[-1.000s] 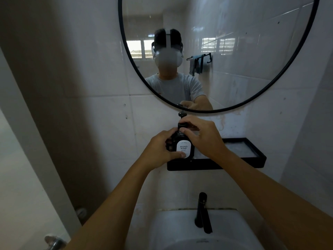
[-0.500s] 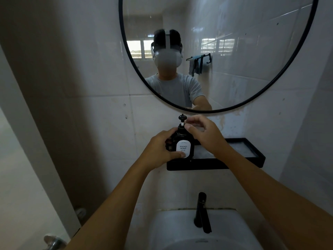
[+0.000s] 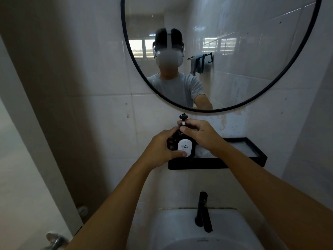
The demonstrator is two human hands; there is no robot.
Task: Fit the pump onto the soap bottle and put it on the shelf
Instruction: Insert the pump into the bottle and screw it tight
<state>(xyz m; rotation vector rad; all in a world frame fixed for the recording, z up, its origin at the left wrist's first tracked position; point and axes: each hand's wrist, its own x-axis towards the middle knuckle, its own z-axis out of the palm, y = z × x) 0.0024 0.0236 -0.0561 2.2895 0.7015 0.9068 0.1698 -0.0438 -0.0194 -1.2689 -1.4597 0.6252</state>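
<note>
A dark soap bottle (image 3: 191, 141) with a white "HAND SOAP" label stands at the left end of the black wall shelf (image 3: 216, 162). My left hand (image 3: 160, 149) wraps the bottle's left side, thumb on the label's lower edge. A black pump (image 3: 183, 117) sticks up from the bottle's neck, its white stem showing. My right hand (image 3: 200, 134) pinches the pump's collar at the neck, just below the pump head.
A round black-framed mirror (image 3: 252, 100) hangs just above the pump. Below the shelf a black tap (image 3: 203, 212) stands on a white sink (image 3: 180, 230). A metal fitting (image 3: 54, 240) shows at the lower left. Tiled walls close in on both sides.
My right hand, which covered the pump top a second ago, has slid down to the collar, so the pump head now shows. Bottle and left hand stayed in place.
</note>
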